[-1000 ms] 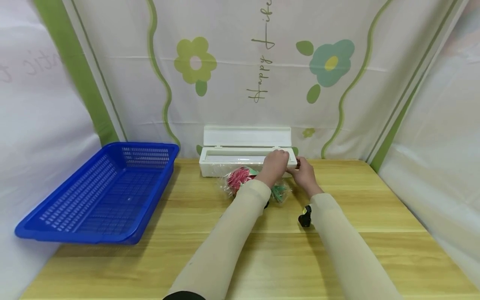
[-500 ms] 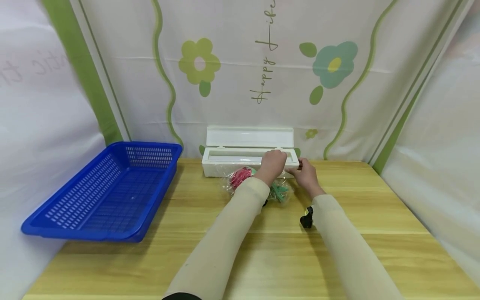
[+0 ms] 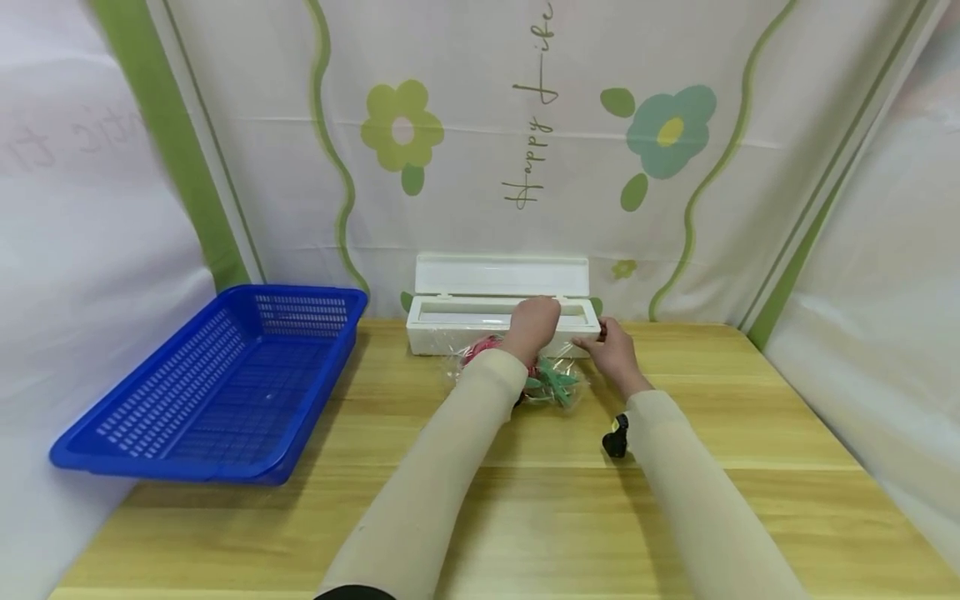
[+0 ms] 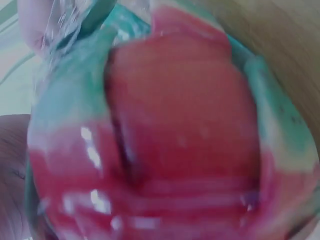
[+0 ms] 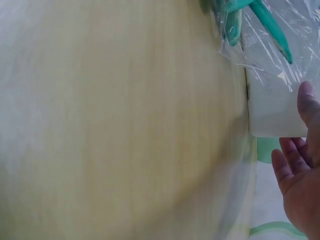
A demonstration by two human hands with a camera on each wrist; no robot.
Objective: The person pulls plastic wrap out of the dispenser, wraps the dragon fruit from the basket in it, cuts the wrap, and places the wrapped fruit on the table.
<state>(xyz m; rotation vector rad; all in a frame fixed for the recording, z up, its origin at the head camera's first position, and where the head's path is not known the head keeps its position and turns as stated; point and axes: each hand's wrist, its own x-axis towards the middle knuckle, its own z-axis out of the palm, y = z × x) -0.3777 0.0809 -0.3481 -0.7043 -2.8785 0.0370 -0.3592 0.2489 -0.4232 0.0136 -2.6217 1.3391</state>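
Note:
A long white plastic wrap dispenser [image 3: 435,342] stands at the table's back with its lid [image 3: 502,275] raised. Clear film [image 5: 272,75] trails from its front over a red dragon fruit [image 4: 185,115] with green scales. My left hand [image 3: 534,323] is curled at the dispenser's front rim, right of its middle; its fingertips are hidden in the head view, and I cannot tell what they hold. My right hand [image 3: 615,354] grips the dispenser's right end, the thumb on the front face and the fingers round the end, as the right wrist view shows.
A blue plastic basket [image 3: 315,417] stands on the left of the wooden table [image 3: 570,517]. Right behind the dispenser hangs a white cloth [image 3: 465,208] with printed flowers. Similar cloths hang along both sides.
My left hand has moved left along the dispenser's front rim, covering more of the red fruit. My right hand stays at the dispenser's right end. The head view has shifted slightly.

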